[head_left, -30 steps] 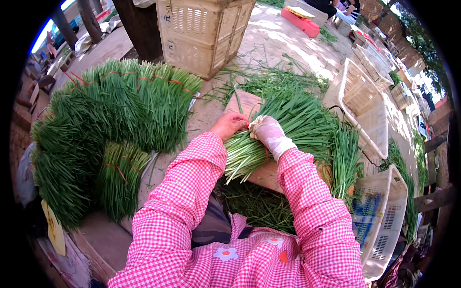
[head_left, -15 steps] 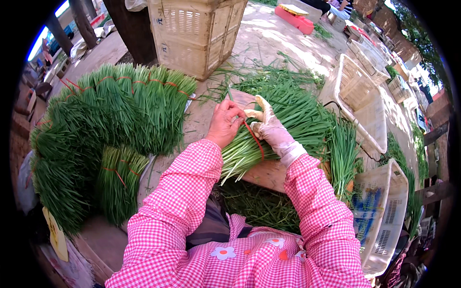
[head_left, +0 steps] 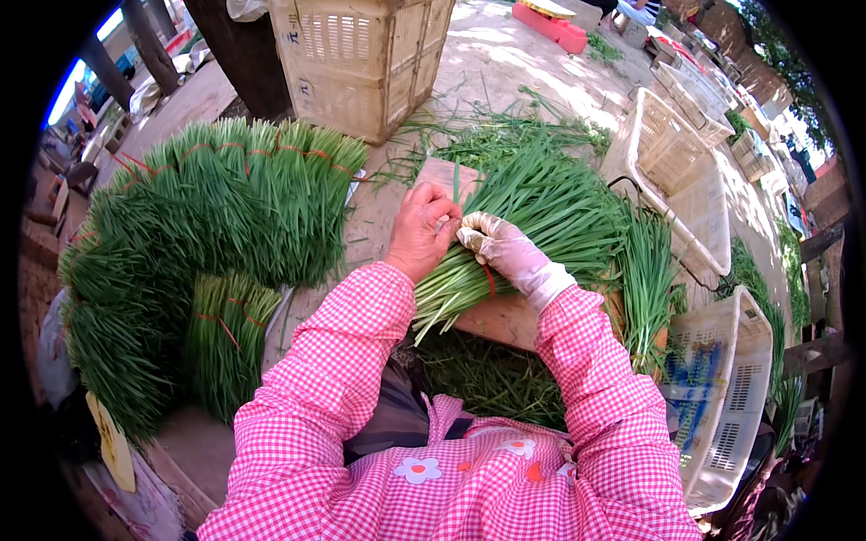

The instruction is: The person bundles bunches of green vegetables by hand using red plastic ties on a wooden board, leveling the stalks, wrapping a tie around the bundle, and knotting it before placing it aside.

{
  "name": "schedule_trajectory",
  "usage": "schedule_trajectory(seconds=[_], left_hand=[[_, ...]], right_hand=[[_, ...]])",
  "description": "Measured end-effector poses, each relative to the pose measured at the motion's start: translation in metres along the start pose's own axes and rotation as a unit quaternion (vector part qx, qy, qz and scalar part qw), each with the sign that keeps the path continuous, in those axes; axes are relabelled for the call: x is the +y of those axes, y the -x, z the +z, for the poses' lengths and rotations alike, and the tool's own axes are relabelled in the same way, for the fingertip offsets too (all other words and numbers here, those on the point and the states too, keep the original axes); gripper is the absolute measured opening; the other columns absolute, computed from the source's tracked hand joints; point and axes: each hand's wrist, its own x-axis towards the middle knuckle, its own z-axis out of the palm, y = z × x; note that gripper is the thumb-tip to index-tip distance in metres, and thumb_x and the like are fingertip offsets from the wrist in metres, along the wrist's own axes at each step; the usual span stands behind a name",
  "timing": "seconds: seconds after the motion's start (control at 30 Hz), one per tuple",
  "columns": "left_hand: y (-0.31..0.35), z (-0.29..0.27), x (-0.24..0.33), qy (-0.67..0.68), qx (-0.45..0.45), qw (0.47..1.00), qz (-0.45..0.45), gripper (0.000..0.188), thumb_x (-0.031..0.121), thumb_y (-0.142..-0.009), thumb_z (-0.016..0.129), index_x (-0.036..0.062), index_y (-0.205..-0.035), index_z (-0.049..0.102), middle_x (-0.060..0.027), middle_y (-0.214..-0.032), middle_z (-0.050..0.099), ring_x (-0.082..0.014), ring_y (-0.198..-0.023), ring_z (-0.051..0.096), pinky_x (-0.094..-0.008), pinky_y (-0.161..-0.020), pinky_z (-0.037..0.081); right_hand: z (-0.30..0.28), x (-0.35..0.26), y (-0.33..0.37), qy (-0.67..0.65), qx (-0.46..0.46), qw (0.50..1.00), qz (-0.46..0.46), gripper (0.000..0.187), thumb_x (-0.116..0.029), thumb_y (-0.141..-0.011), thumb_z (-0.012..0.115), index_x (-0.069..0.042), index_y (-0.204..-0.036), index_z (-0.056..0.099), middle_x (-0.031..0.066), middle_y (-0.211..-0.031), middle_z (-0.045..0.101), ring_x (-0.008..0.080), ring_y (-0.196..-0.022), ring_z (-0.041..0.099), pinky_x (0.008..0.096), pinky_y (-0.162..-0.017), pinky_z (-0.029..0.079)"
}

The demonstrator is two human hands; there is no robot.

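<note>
A bunch of long green chives (head_left: 532, 221) lies across a small wooden board (head_left: 492, 317) in front of me. My left hand (head_left: 422, 230), bare, grips the bunch on its left side. My right hand (head_left: 505, 254), in a thin pale glove, presses on the bunch close beside the left hand. A red band (head_left: 488, 278) wraps the stalks just below my right hand. Both forearms wear pink checked sleeves.
A big fan of tied chive bundles (head_left: 194, 234) with red bands lies to my left. Cream plastic crates stand ahead (head_left: 361, 63) and to the right (head_left: 672, 171), with another crate (head_left: 722, 397) at lower right. Loose chives (head_left: 492, 374) lie under the board.
Both hands lifted up the bunch half a second ago, then came back down onto the stalks. The red band now sits around the bunch below my right hand.
</note>
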Motion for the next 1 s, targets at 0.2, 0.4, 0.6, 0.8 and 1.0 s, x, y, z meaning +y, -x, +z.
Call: schedule_trajectory(seconds=[0.2,0.4,0.6,0.8,1.0], left_hand=[[0.010,-0.001,0.008,0.030,-0.118,0.966,-0.228,0.061,0.022,-0.065,0.072,0.0047,-0.118,0.047,-0.0155,-0.108,0.051,-0.0310,-0.102,0.051,-0.0377,-0.090,0.040],[0.033,0.027,0.049,-0.298,-0.163,0.924,-0.173,0.116,0.050,-0.047,0.081,-0.0031,-0.134,0.025,-0.0211,-0.117,0.050,-0.0371,-0.111,0.048,-0.0454,-0.096,0.034],[0.027,0.024,0.040,-0.253,-0.229,0.914,-0.219,0.091,0.051,-0.048,0.081,0.0011,-0.113,0.042,-0.0155,-0.109,0.054,-0.0308,-0.107,0.050,-0.0475,-0.090,0.038],[0.018,0.013,0.034,-0.239,-0.281,0.907,-0.203,0.098,0.054,-0.050,0.078,-0.0012,-0.121,0.039,-0.0203,-0.115,0.052,-0.0373,-0.109,0.049,-0.0460,-0.092,0.039],[0.002,-0.046,-0.019,0.022,-0.210,0.954,-0.213,0.102,0.055,-0.068,0.071,-0.0059,-0.136,0.025,-0.0245,-0.135,0.037,-0.0353,-0.125,0.038,-0.0399,-0.105,0.029]], right_hand=[[0.006,0.020,-0.007,0.002,0.061,0.997,-0.046,0.016,-0.015,-0.088,0.055,-0.001,-0.093,0.060,0.0029,-0.087,0.059,0.0101,-0.068,0.050,0.0267,-0.065,0.043],[0.010,0.001,0.019,-0.241,0.085,0.966,-0.032,0.015,-0.014,-0.088,0.053,-0.006,-0.099,0.059,-0.0058,-0.075,0.057,0.0027,-0.058,0.040,0.0168,-0.051,0.032],[0.020,0.046,0.089,-0.325,0.016,0.942,-0.087,0.023,-0.022,-0.091,0.052,-0.008,-0.109,0.054,-0.0084,-0.080,0.050,0.0016,-0.063,0.037,0.0160,-0.054,0.028],[0.019,0.055,0.092,-0.451,0.016,0.889,-0.075,0.019,-0.023,-0.091,0.054,-0.009,-0.104,0.055,-0.0058,-0.090,0.054,0.0057,-0.078,0.047,0.0198,-0.065,0.036],[0.006,0.091,0.113,0.288,0.177,0.930,-0.143,0.018,-0.007,-0.076,0.058,-0.004,-0.094,0.056,0.0116,-0.089,0.058,0.0285,-0.087,0.056,0.0367,-0.082,0.044]])
